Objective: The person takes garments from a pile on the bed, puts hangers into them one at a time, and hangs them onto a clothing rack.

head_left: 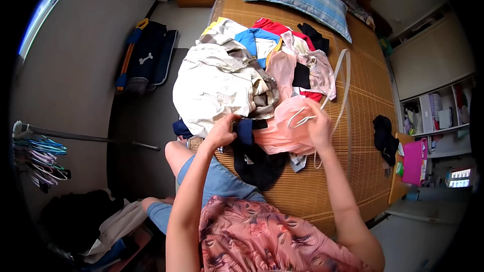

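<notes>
My right hand (319, 128) is closed on a light pink garment (285, 131) with thin white straps, which hangs partly over the clothes below. A long white strap (345, 78) loops up beside that hand. My left hand (222, 132) is closed at the near edge of the pile, with its fingers against a navy cloth (245, 132); its fingertips are partly hidden. Just beyond it lies a large cream garment (212, 85). Below the pink one, a black garment (259, 168) rests on the mat near my knee.
The clothes lie on a bamboo mat (363, 136). Blue-and-white, red and black pieces form the pile's far side. A plaid pillow (297, 0) sits at the far end. Dark clothing (385, 138) lies at the right edge. Hangers (43, 156) hang on a rail at left.
</notes>
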